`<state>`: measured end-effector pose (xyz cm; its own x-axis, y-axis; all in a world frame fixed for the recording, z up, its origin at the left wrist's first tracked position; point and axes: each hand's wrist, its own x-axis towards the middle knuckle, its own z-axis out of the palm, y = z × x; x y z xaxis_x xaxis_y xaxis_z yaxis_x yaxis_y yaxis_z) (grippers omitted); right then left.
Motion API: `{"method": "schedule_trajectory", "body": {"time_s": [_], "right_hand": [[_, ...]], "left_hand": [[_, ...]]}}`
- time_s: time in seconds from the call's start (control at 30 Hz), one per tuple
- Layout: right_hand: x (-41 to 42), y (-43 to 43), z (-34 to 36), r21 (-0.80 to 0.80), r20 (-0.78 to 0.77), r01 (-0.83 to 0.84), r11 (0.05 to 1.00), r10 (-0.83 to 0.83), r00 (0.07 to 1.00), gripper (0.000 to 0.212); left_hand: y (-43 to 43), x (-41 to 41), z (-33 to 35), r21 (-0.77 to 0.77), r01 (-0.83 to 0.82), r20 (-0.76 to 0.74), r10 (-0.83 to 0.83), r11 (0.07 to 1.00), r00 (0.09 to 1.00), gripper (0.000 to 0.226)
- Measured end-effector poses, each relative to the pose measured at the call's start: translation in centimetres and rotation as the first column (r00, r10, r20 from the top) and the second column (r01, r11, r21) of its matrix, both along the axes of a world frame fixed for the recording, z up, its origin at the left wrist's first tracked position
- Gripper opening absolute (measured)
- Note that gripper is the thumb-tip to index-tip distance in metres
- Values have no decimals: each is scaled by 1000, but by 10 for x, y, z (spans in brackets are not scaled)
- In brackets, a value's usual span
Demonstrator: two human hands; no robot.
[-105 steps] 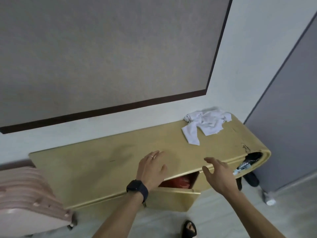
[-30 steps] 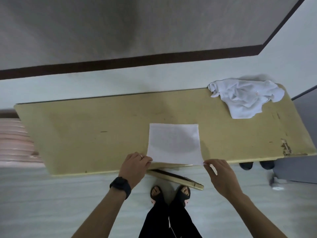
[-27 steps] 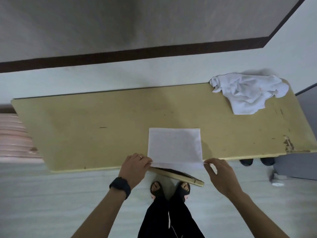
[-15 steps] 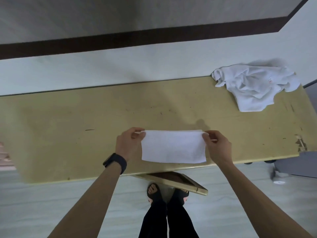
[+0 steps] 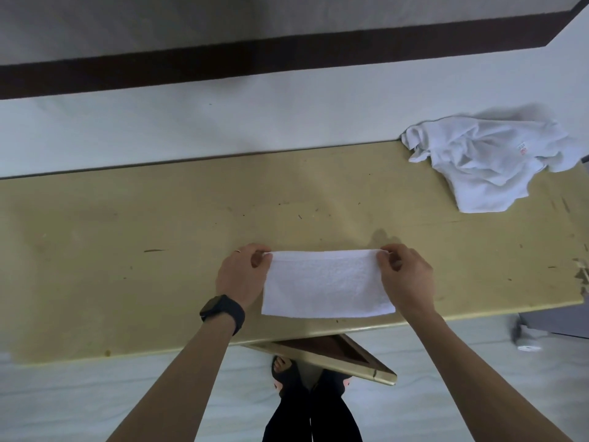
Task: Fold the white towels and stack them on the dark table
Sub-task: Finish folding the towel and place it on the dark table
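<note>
As left hand [image 5: 241, 277] and right hand [image 5: 407, 277] pinch far corners of the folded towel [image 5: 325, 287], the table [image 5: 127, 237] runs off-frame left.

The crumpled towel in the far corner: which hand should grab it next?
Probably the right hand. The crumpled towel lies at the far right end of the table, on that hand's side. The left hand would have to cross over the folded towel, whose far corners both hands pinch.
</note>
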<state>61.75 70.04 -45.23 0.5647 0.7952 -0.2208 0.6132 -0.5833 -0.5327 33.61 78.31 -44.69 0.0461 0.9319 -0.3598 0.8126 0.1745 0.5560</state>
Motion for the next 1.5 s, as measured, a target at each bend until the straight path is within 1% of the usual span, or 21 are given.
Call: {"method": "schedule_trajectory", "body": {"time_s": [0.13, 0.23, 0.3, 0.37, 0.4, 0.47, 0.53, 0.6, 0.7, 0.8, 0.9, 0.97, 1.03, 1.1, 1.13, 1.17, 1.27, 1.33, 1.37, 1.43, 1.5], "right_hand": [[0, 1, -3, -23, 73, -60, 998, 62, 995, 19], [-3, -1, 0, -27, 66, -62, 998, 63, 996, 21], [-11, -9, 3, 26, 144, -49, 998, 45, 989, 30], [-27, -21, 8, 93, 261, -77, 993, 51, 964, 34], [-38, -28, 10, 104, 303, -116, 988, 80, 950, 33], [-59, -41, 8, 64, 343, -199, 978, 166, 925, 32], [-72, -46, 1, -31, 349, -215, 976, 213, 913, 31], [-74, -40, -5, -94, 354, -191, 977, 212, 911, 29], [-64, -16, -10, -82, 411, -217, 973, 232, 882, 27], [-50, 22, -16, -45, 437, -349, 936, 333, 836, 47], [-40, 52, -18, -61, 408, -536, 842, 511, 757, 59], [-38, 55, -15, -6, 415, -600, 800, 548, 726, 53], [-42, 36, -7, 143, 426, -593, 792, 492, 760, 40], [-51, -2, -3, 254, 407, -609, 752, 488, 772, 31], [-56, -26, -3, 268, 390, -638, 722, 524, 757, 33], [-60, -49, -4, 240, 365, -679, 694, 584, 725, 40], [-62, -96, -15, 14, 303, -810, 586, 770, 562, 67], [-58, -107, -23, -73, 328, -846, 529, 814, 480, 66], [-56, -110, -28, -77, 360, -849, 523, 809, 465, 62], [-52, -112, -33, -17, 433, -826, 563, 749, 501, 54], [-49, -113, -35, 84, 474, -795, 601, 678, 562, 46]], "left_hand": [[5, 2, 2, -28, 26, -76, -28, 999, 997, 13], [4, 6, 8, -26, 75, -135, -78, 997, 988, 20], [-3, 7, 8, 101, 170, -218, -145, 980, 965, 29], [-17, 11, 4, 283, 320, -312, -229, 904, 922, 31], [-24, 13, 1, 333, 393, -335, -283, 857, 899, 31], [-33, 17, -8, 322, 548, -367, -432, 772, 824, 29], [-33, 18, -15, 296, 619, -379, -506, 727, 775, 26], [-29, 17, -16, 278, 606, -389, -489, 746, 781, 23], [-29, 18, -8, 233, 556, -420, -433, 798, 797, 24], [-41, 16, -1, 180, 544, -410, -440, 820, 799, 31], [-55, 15, 2, 133, 542, -392, -458, 830, 798, 39], [-62, 15, 2, 134, 544, -390, -461, 828, 797, 39], [-66, 12, 3, 174, 545, -389, -451, 820, 803, 38], [-69, 7, 1, 257, 585, -423, -455, 769, 783, 38], [-69, 4, 0, 300, 622, -444, -471, 723, 762, 38], [-70, 0, -3, 329, 661, -450, -504, 674, 737, 39], [-75, -16, -16, 343, 776, -440, -640, 529, 630, 50], [-81, -27, -22, 300, 827, -453, -692, 476, 562, 61], [-85, -31, -24, 287, 842, -464, -703, 457, 540, 64], [-93, -33, -27, 312, 861, -489, -709, 402, 508, 60], [-99, -30, -27, 328, 873, -503, -715, 361, 485, 65]]}}
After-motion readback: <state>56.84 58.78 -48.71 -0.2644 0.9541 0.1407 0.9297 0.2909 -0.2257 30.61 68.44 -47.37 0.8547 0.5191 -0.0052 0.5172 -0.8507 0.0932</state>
